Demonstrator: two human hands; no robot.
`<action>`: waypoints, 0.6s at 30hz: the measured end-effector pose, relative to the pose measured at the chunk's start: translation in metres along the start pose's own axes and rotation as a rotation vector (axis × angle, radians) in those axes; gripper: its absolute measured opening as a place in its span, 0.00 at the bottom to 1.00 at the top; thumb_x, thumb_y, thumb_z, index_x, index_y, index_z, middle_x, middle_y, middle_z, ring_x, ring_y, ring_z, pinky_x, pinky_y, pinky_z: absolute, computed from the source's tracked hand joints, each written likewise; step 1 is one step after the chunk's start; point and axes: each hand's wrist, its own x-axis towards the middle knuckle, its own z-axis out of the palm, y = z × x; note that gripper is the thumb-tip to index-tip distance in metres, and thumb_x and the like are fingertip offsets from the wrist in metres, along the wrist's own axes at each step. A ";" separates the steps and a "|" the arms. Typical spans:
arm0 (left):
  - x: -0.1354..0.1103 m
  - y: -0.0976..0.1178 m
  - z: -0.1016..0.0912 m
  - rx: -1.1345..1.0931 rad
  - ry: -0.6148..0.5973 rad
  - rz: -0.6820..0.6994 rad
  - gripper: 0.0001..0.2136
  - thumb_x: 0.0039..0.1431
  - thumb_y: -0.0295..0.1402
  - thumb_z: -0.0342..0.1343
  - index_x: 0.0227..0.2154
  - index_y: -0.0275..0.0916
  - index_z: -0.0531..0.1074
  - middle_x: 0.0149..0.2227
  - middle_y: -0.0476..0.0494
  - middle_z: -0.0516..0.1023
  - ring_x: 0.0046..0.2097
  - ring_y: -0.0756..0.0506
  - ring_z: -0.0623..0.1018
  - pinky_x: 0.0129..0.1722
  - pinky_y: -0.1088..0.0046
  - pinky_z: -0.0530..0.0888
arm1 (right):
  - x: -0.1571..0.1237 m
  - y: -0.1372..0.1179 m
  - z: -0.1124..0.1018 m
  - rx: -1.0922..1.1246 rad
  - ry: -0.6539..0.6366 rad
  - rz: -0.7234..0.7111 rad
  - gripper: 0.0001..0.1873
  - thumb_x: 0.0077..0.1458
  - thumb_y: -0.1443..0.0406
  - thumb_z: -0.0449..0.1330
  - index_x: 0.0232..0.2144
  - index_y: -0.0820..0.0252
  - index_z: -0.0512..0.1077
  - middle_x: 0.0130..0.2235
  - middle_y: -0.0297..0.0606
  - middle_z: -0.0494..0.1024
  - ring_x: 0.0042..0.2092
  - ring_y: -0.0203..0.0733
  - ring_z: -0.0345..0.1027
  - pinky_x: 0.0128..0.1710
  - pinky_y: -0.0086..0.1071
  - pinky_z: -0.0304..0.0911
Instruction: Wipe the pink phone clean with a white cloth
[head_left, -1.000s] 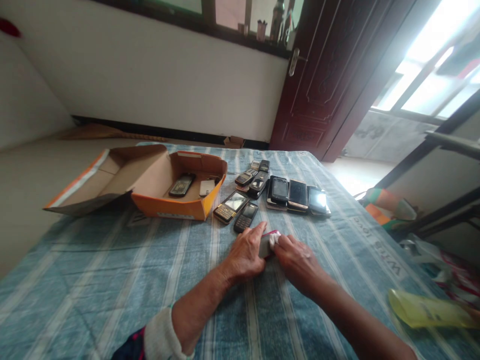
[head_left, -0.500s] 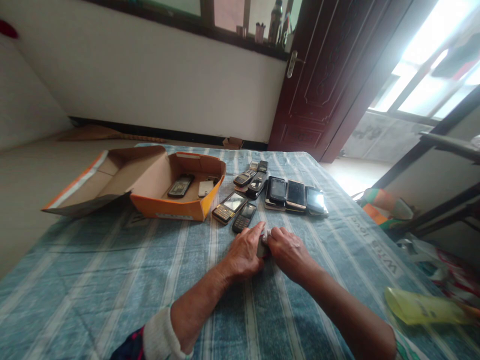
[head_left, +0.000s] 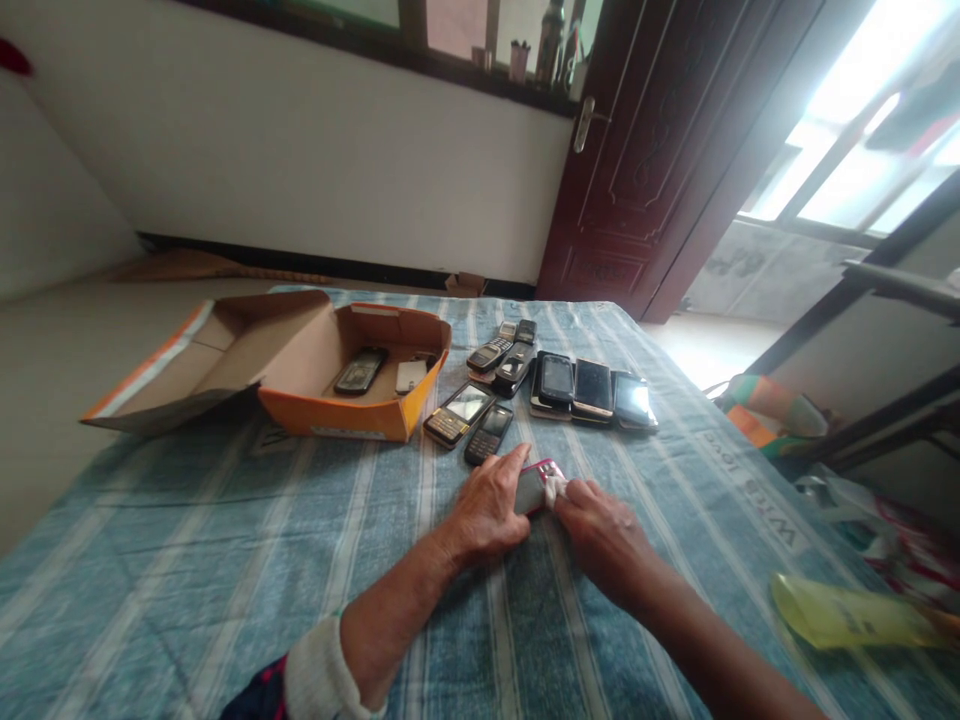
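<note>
A small pink-edged mobile phone [head_left: 531, 490] with a grey screen lies at the middle of the cloth, partly covered by my fingers. My left hand [head_left: 489, 508] grips its left end between thumb and fingers. Pinched in my right hand [head_left: 604, 530] is a white tissue [head_left: 553, 490], pressed against the phone's right end near its keys. Just beyond my left fingers rest a dark keypad phone [head_left: 489, 433] and a gold-and-black phone [head_left: 459, 414].
An open orange cardboard box [head_left: 337, 415] holding a dark phone [head_left: 361, 371] stands at the left. Several older phones [head_left: 514, 368] and a row of touchscreen phones [head_left: 592, 388] lie farther back. A yellow plastic object [head_left: 847, 612] is at the right edge of the striped tablecloth [head_left: 300, 560].
My right hand has moved right and slightly down with the tissue, uncovering the phone's keys and pink edge. The left hand keeps its hold in the same place.
</note>
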 end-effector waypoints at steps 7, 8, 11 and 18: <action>-0.002 0.006 -0.007 -0.017 -0.018 0.020 0.41 0.39 0.25 0.55 0.62 0.32 0.54 0.57 0.36 0.69 0.55 0.37 0.70 0.56 0.63 0.67 | 0.003 0.022 0.000 0.272 0.218 0.118 0.13 0.63 0.70 0.48 0.41 0.59 0.72 0.33 0.37 0.70 0.34 0.36 0.64 0.35 0.27 0.58; -0.002 0.006 -0.008 -0.024 -0.019 0.020 0.40 0.39 0.25 0.55 0.62 0.33 0.55 0.57 0.36 0.69 0.55 0.37 0.70 0.56 0.63 0.67 | 0.006 0.021 -0.001 0.272 0.218 0.126 0.14 0.64 0.69 0.48 0.46 0.59 0.71 0.34 0.37 0.70 0.35 0.37 0.64 0.35 0.27 0.58; -0.003 0.006 -0.007 -0.044 -0.010 0.013 0.38 0.42 0.27 0.56 0.61 0.33 0.56 0.57 0.35 0.69 0.55 0.37 0.70 0.56 0.62 0.67 | 0.013 0.011 -0.007 0.209 0.103 0.111 0.18 0.64 0.69 0.48 0.53 0.56 0.66 0.38 0.38 0.71 0.37 0.38 0.65 0.35 0.28 0.57; -0.001 -0.002 0.000 -0.050 0.021 0.038 0.36 0.47 0.32 0.58 0.61 0.32 0.56 0.53 0.32 0.71 0.53 0.37 0.71 0.54 0.61 0.69 | 0.025 -0.004 -0.016 0.061 -0.141 0.035 0.15 0.62 0.72 0.49 0.44 0.55 0.71 0.44 0.38 0.70 0.38 0.39 0.65 0.31 0.29 0.52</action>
